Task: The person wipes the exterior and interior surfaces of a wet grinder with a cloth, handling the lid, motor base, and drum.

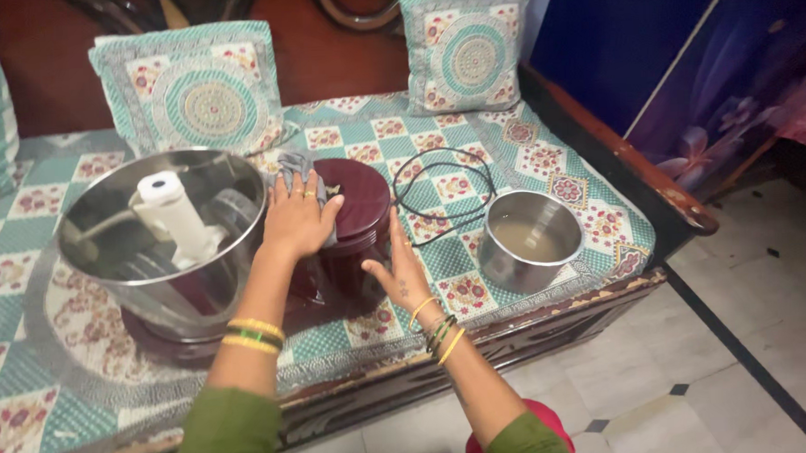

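Maroon motor housing (354, 221) of a wet grinder sits on the patterned bedspread (590, 213) of a wooden daybed, near the front edge and just right of the grinder's steel drum (109, 255). Left hand (297, 219) lies flat on the housing's domed top, fingers (287, 188) extended and spread, pressing a grey cloth (295, 162) against the lid at the fingertips; a ring shows on one finger. Right hand (399, 273) rests against the housing's right side wall, palm turned inward, fingers open and slightly curled, not closed around anything. Both wrists carry yellow and green bangles; sleeves are green.

Drum stands tilted toward the camera on a dark red base (170, 340), touching the housing's left side. White plastic roller post (178, 216) rises inside the drum, with grinding stones partly visible behind it.

Black power cord (444, 187) lies in loose loops on the bedspread just behind and right of the housing. Steel pot (528, 240) holding pale liquid stands right of the cord, near the front edge. Two matching cushions (193, 89) lean against the wooden backrest. Tiled floor (693, 350) lies below at the right.
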